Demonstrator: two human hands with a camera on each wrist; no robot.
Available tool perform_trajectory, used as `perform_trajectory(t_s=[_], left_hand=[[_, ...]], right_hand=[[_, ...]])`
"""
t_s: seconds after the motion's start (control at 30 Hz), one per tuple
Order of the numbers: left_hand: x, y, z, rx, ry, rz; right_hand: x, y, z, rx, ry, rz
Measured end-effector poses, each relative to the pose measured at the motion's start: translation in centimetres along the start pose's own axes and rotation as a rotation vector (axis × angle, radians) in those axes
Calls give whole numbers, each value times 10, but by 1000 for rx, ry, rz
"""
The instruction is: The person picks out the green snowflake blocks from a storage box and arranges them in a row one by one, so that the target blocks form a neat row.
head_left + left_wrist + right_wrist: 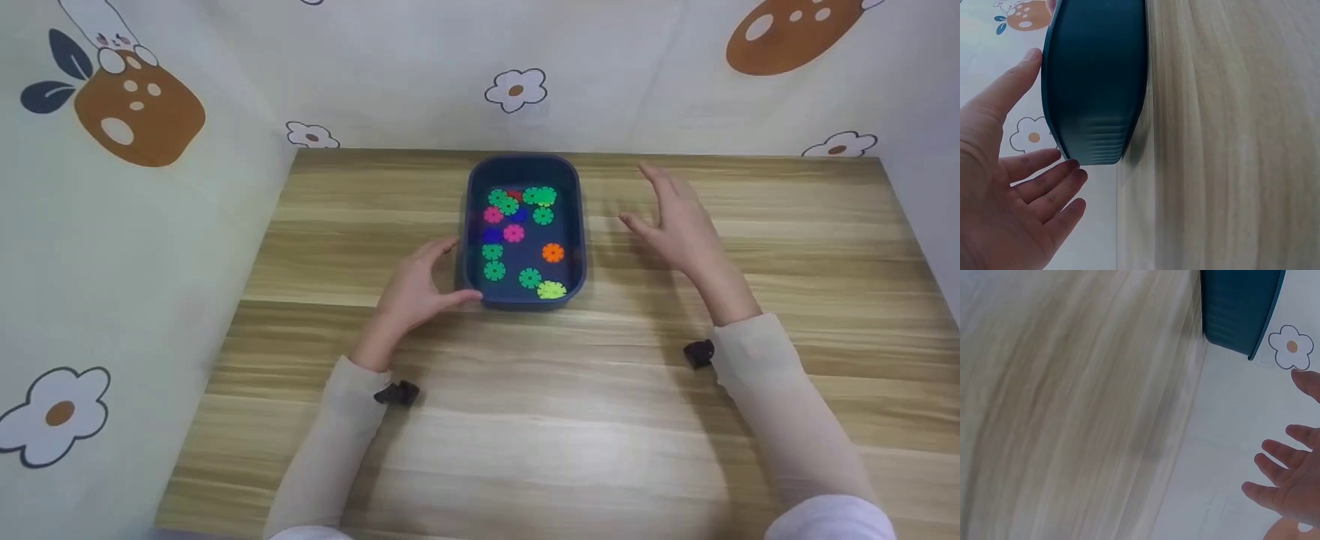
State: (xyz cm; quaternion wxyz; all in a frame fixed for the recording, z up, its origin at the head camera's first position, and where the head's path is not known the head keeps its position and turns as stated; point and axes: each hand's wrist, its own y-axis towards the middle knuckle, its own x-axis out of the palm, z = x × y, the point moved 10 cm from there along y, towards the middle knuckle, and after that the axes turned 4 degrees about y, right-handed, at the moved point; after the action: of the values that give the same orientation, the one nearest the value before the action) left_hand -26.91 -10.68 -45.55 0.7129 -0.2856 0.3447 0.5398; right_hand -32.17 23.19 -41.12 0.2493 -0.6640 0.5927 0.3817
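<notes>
A dark blue plastic bin (525,298) stands on the wooden table with several flower-shaped notched discs inside. Among them are a green disc (493,271), a pink disc (514,233), an orange disc (553,253) and a yellow disc (552,290). My left hand (417,289) is at the bin's left side, thumb and fingers spread, its thumb tip at the near left corner of the rim. In the left wrist view the fingertips lie along the bin's edge without curling round it. Right of the bin, my right hand (679,223) hovers apart from it, fingers spread and holding nothing.
The wood-grain table (570,420) extends around the bin. Behind it rises a pale wall covering (405,75) with printed flowers and fruit, which also covers the left side. A small black device (397,393) sits at the left cuff, another black device (699,354) at the right.
</notes>
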Motion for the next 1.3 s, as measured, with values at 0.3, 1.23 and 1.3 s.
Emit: perform_trajectory(t_s=[0.3,1.23,1.3], left_hand=[[3,3,3,-3,17,-27],[7,8,9,57,-148,-73],[7,8,10,61,-148,-71]], right_hand=[[10,3,-20,-1,8,-31],[83,16,-106,-107,217,-191],[90,16,-110,-121,235,-201]])
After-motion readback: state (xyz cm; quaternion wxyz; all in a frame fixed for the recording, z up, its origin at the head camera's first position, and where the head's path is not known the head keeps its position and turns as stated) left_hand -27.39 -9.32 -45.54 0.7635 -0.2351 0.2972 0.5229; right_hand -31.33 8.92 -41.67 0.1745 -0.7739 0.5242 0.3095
